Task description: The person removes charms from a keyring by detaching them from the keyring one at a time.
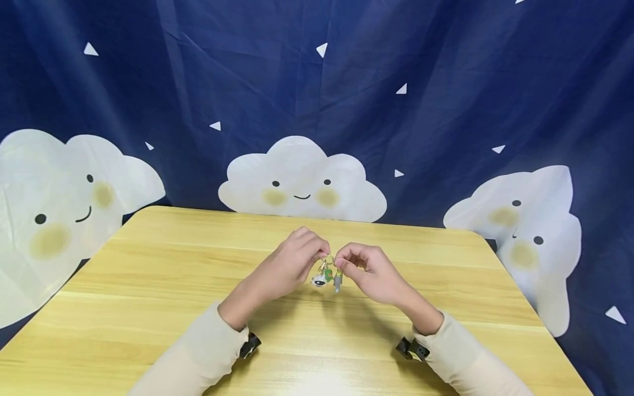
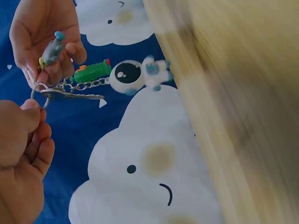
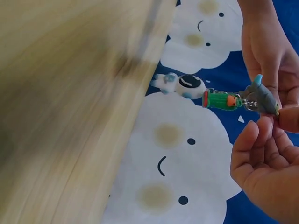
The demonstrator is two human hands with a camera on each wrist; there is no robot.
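Observation:
In the head view, both hands meet above the table. My left hand [image 1: 287, 268] pinches a metal key ring [image 2: 33, 93] between thumb and forefinger. My right hand [image 1: 372, 270] pinches the yellowish end of a small grey charm with a blue tip [image 3: 265, 99]. From the ring hang a white astronaut charm [image 2: 127, 77] with a black visor, a green charm [image 2: 92, 72] with an orange patch, and a metal key [image 2: 79, 96]. Short silver chains join the charms to it. Fingers partly hide the ring, so whether the grey charm is linked to it I cannot tell.
Below the hands lies a light wood-grain table [image 1: 163, 286] with rounded far corners. Behind it hangs a dark blue curtain [image 1: 267, 82] printed with white smiling clouds and small triangles. A black strap device sits at each sleeve cuff.

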